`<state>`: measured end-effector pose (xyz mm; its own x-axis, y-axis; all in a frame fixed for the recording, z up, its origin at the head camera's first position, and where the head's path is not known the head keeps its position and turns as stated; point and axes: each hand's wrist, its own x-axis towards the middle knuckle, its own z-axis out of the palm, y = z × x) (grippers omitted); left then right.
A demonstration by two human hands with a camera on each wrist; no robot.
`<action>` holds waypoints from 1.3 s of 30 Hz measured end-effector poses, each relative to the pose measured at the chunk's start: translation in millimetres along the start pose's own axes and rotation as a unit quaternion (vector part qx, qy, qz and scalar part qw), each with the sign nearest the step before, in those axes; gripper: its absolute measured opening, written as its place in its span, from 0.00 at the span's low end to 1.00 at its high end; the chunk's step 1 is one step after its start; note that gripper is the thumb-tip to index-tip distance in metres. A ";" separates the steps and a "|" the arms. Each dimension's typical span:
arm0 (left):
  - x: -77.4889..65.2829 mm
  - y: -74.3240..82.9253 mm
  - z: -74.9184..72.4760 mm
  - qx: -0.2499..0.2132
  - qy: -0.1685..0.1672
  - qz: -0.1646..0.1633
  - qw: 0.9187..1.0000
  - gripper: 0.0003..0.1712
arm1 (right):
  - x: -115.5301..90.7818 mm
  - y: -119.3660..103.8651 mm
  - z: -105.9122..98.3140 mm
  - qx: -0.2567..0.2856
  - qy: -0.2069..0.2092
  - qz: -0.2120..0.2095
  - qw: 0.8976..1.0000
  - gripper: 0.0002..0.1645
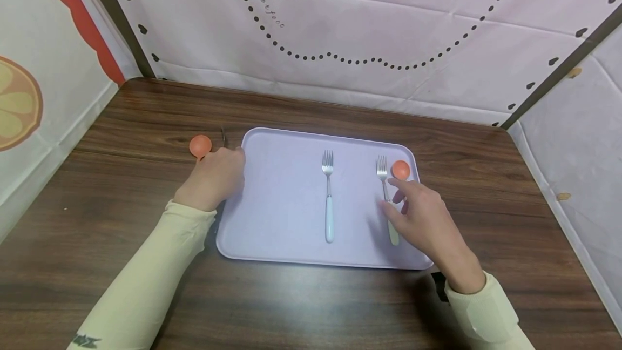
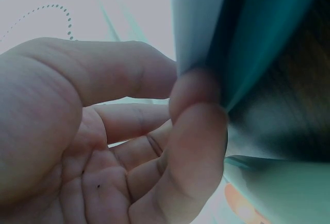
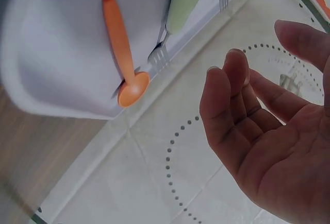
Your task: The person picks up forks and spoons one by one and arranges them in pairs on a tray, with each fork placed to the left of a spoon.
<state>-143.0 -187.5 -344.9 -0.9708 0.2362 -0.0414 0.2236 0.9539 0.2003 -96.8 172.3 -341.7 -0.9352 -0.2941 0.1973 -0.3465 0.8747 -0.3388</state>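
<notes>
A lilac tray (image 1: 282, 193) lies on the table, with my left hand (image 1: 214, 174) at its left rim. In the left wrist view, thumb and fingers pinch what looks like that rim. On the tray are a fork with a light blue handle (image 1: 329, 220) and another with a pale green handle (image 1: 393, 234). Beside the green one sits an orange spoon (image 1: 401, 169), whole in the right wrist view (image 3: 119, 38). My right hand (image 1: 423, 217) hovers over the tray's right side, its fingers loosely bent and holding nothing. It hides part of the green fork and the spoon's handle.
Left of the tray, a second orange spoon (image 1: 200, 146) lies on the wooden table (image 1: 311, 307). Near it shows the thin dark end of another utensil (image 1: 223, 135), mostly behind my left hand. Printed cloth walls (image 1: 418, 20) rise around the table's back and sides.
</notes>
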 end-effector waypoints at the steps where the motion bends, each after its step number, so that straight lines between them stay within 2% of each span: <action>1: 0.0 -0.1 -0.1 0.000 -0.001 0.000 1.000 0.07 | 0.3 1.1 -0.4 0.003 0.000 0.006 1.000 0.18; 7: 0.4 -0.6 0.4 -0.001 -0.004 0.000 1.000 0.07 | 1.4 7.9 -3.4 0.024 -0.014 0.045 0.999 0.19; 12: 0.9 -1.0 0.6 -0.002 -0.005 -0.001 1.000 0.08 | 3.0 16.0 -4.1 0.016 0.002 0.043 0.999 0.26; 27: 1.2 -0.8 1.1 -0.002 -0.007 -0.002 1.000 0.11 | 6.2 36.4 -4.0 0.001 -0.008 0.107 0.994 0.27; 34: 0.5 0.6 0.1 -0.003 -0.008 0.001 1.000 0.13 | 6.1 50.2 -2.4 -0.021 -0.024 0.106 0.994 0.19; 39: 1.2 0.9 0.4 0.001 -0.005 0.003 1.000 0.14 | 5.3 56.5 -1.4 -0.029 -0.047 0.111 0.992 0.23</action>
<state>-143.9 -186.3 -345.2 -0.9685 0.2437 -0.0510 0.2293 0.9528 0.1989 -121.3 220.7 -358.5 -0.9917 -0.1238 0.0353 -0.1286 0.9417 -0.3110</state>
